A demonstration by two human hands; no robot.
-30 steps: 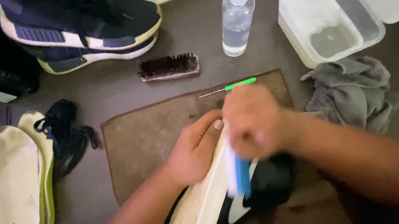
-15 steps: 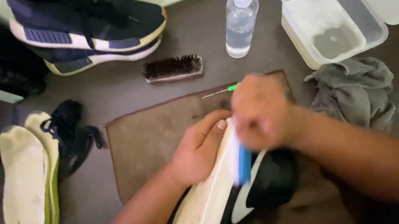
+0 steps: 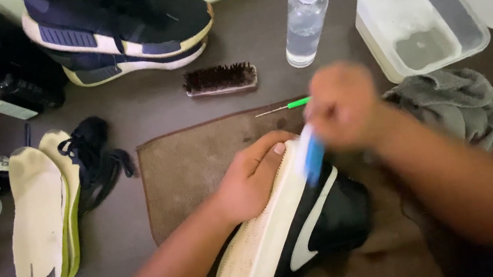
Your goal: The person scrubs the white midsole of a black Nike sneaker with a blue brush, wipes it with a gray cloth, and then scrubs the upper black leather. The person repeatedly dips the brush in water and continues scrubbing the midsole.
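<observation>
A black sneaker (image 3: 328, 219) with a cream sole (image 3: 259, 251) lies on its side on a brown towel (image 3: 190, 162). My left hand (image 3: 250, 178) grips the sole near the toe. My right hand (image 3: 342, 105), blurred by motion, holds a small blue and white brush (image 3: 311, 154) against the toe end of the sole.
Behind the towel lie a dark bristle brush (image 3: 220, 79), a green-handled pick (image 3: 288, 105), a clear spray bottle (image 3: 304, 13) and a plastic tub of water (image 3: 418, 20) with its lid. A grey cloth (image 3: 456, 101) sits right. Two insoles (image 3: 40, 215), black laces (image 3: 91, 159) and another sneaker (image 3: 118, 26) lie left.
My right hand with the brush has moved up along the sole from its middle toward the toe. The left hand keeps its hold on the shoe.
</observation>
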